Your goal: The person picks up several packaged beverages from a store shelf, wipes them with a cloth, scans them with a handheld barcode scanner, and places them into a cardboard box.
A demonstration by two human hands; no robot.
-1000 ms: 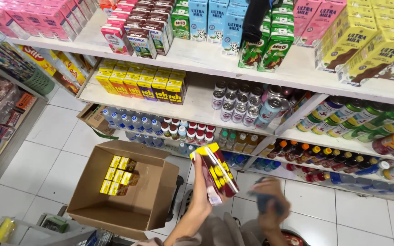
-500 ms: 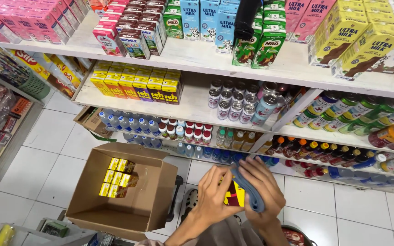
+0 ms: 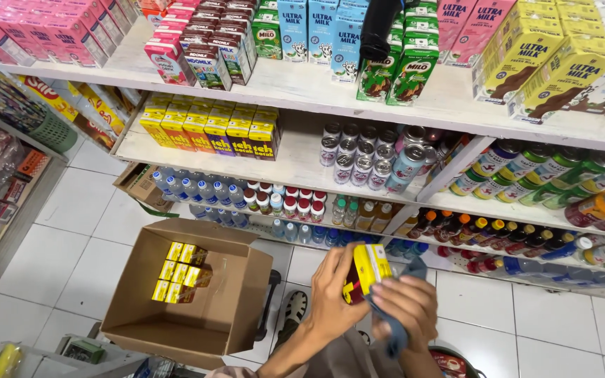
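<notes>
A brown cardboard box is seen open on the white tiled floor, at the left. Small yellow drink cartons are packed against its left inside wall, and the rest of the box floor is bare. A foot in a sandal is seen just to the right of the box.

Further right, near the bottom edge of the view, the left hand is wrapped around a small yellow and red drink carton. The fingers are curled shut on the carton's left side, and the carton is held tilted above the floor, in front of the lowest shelf. The right hand is closed around a blue-grey cloth, which is pressed against the right side of the same carton. The two hands are almost touching.

Behind the hands, white shelves are filled with drinks. A row of yellow cartons is stood at the left end of the middle shelf, and silver cans are stacked to their right. Small bottles are lined up on the shelf below. Milk cartons in pink, blue, green and yellow are set along the top shelf.
</notes>
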